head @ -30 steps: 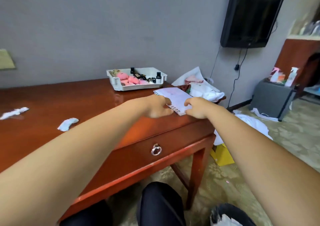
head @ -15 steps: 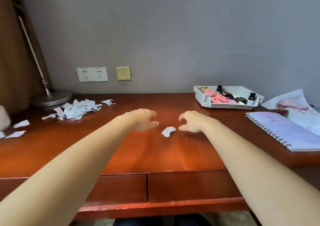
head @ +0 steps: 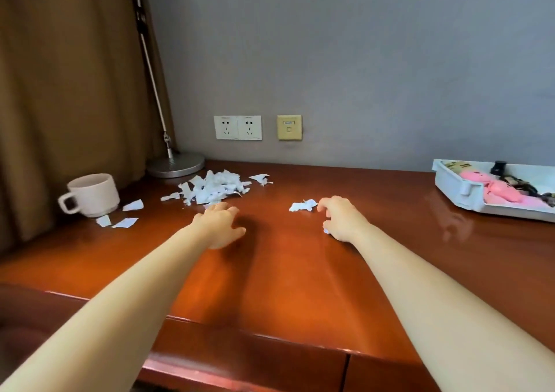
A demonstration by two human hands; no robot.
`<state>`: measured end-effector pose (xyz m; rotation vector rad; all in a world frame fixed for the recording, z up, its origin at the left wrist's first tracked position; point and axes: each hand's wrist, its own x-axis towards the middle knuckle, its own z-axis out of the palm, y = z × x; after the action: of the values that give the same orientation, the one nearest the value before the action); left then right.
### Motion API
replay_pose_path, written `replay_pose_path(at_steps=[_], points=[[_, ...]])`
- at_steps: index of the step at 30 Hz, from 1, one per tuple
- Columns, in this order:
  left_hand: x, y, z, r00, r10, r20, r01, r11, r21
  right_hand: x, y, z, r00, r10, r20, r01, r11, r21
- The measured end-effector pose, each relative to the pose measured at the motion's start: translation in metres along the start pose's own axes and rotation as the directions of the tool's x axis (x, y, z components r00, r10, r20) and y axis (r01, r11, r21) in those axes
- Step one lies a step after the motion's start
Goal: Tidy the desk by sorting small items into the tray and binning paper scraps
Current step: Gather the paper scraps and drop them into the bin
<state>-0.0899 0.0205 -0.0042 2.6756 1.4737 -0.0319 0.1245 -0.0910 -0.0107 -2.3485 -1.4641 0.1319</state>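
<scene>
A pile of torn white paper scraps (head: 213, 188) lies near the back of the red-brown desk (head: 285, 271). One loose scrap (head: 303, 205) rests just left of my right hand's fingertips. My right hand (head: 342, 220) is curled over the desk, and a small white scrap (head: 326, 230) peeks out from under its palm. My left hand (head: 220, 224) hovers with loosely curled fingers and holds nothing, its fingertips at the near edge of the pile. The white tray (head: 462, 187) at the far right holds pink items (head: 495, 188) and small dark bottles.
A white cup (head: 93, 194) stands at the left with a few scraps (head: 124, 221) around it. A lamp base (head: 175, 164) sits behind the pile, beside a brown curtain. Wall sockets are above the desk's back edge.
My view has swung left from the notebook at the desk's right end. Both hands left the notebook and moved to the scraps; the scrap that lay between them now sits under my right palm.
</scene>
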Motion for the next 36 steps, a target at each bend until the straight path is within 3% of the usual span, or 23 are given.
replay_pose_path(at_steps=[10,15,22,26,31,36], points=[[0.063,-0.040,0.022,0.939,-0.259,-0.225,0.231,0.962,-0.145,0.076,-0.024,0.047,0.995,-0.070,-0.071,0.074,0.995,0.065],[0.102,-0.056,0.024,0.919,-0.328,-0.218,0.274,0.930,-0.244,0.103,-0.030,0.065,0.979,-0.110,-0.169,0.128,0.987,0.098],[0.139,-0.060,0.026,0.941,-0.286,-0.181,0.250,0.948,-0.196,0.128,-0.038,0.073,0.962,-0.185,-0.201,0.219,0.962,0.165],[0.143,-0.051,0.028,0.928,-0.202,-0.314,0.167,0.977,-0.135,0.129,-0.037,0.072,0.961,-0.249,-0.120,0.266,0.952,0.153],[0.139,-0.043,0.025,0.920,-0.165,-0.356,0.085,0.970,-0.228,0.129,-0.041,0.069,0.951,-0.299,-0.080,0.307,0.944,0.119],[0.122,-0.039,0.016,0.926,-0.165,-0.341,0.014,0.914,-0.405,0.124,-0.055,0.060,0.971,-0.238,-0.024,0.239,0.967,0.086]])
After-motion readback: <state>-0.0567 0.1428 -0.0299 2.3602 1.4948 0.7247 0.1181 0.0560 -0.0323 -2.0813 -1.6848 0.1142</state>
